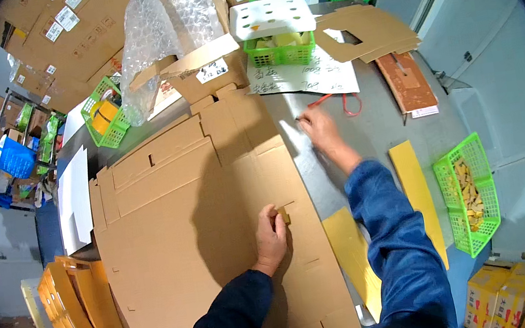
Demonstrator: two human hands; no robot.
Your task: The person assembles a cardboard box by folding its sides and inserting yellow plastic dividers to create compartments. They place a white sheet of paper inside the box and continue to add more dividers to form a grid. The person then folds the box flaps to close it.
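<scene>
A large flat brown cardboard sheet, die-cut with slots and folded flaps, lies across the worktable. On its right part rests my left hand, fingers curled closed at a small tan cardboard piece beside a slot. My right hand is over the grey table, past the sheet's right edge. Its fingers are pinched together, and a small dark tip shows at them; slight blur hides what it belongs to. Just beyond that hand lies a red cord, near a white paper sheet with handwriting.
Yellow strips lie near my right forearm. A green basket of yellow-brown pieces stands at the right. Further back are a lidded green basket, cut cardboard and bubble wrap. Orange boxes stand at the left.
</scene>
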